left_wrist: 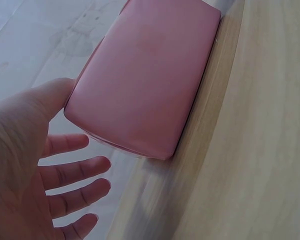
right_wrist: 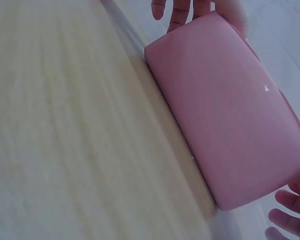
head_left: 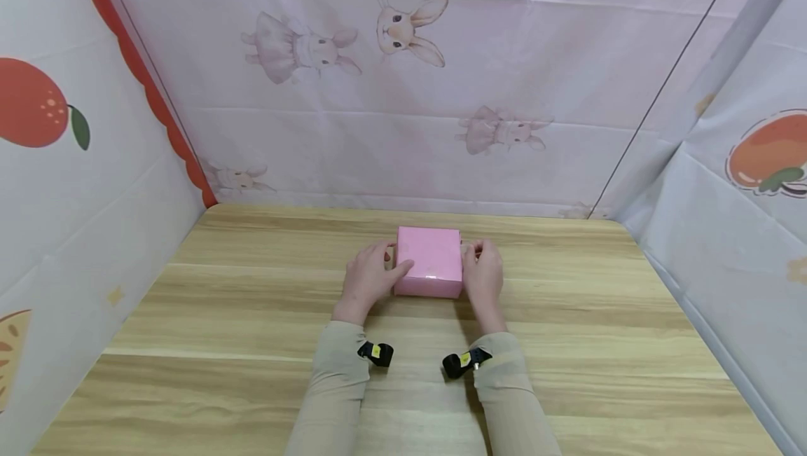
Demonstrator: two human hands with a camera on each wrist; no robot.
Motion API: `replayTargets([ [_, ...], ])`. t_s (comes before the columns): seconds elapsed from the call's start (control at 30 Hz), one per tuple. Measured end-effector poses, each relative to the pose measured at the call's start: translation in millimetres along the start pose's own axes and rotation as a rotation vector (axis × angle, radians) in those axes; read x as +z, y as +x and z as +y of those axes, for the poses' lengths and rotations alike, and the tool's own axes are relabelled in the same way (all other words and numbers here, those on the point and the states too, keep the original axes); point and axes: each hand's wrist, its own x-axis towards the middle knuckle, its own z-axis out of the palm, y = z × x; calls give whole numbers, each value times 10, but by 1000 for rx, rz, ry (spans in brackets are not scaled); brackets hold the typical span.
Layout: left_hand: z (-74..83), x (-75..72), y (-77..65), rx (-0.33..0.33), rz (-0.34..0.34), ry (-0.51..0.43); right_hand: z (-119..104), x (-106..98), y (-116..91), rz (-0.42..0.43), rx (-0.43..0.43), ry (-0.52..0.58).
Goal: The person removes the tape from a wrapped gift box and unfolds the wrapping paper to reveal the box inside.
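A pink box [head_left: 429, 253] with a glossy front edge sits on the wooden table. At its left side is my left hand [head_left: 367, 277], its thumb resting on the top near the front left edge. The other fingers [left_wrist: 80, 172] are spread and loosely bent beside the box, mostly apart from it. My right hand [head_left: 484, 274] is at the opposite side, fingers bent close to the right edge. Its fingers [right_wrist: 289, 220] show only partly in the right wrist view. Whether they pinch part of the box is hidden.
The wooden table [head_left: 239, 330] extends around the box. A pale cloth with rabbit prints [head_left: 353, 141] hangs behind its far edge, and fruit-printed cloths [head_left: 107, 232] stand at both sides. Small black cameras [head_left: 381, 354] are strapped at the wrists.
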Motion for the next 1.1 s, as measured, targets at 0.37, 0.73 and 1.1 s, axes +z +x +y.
replayTargets([
  [0.37,0,-5,-19,-14,-16,-26,69,0,8,-3,48,-15],
  [0.73,4,-9,-45,-13,-26,-56,107,-24,0,-10,66,-16],
  [1.1,-4,-8,-29,-24,-35,-66,166,-97,23,-8,106,-7],
])
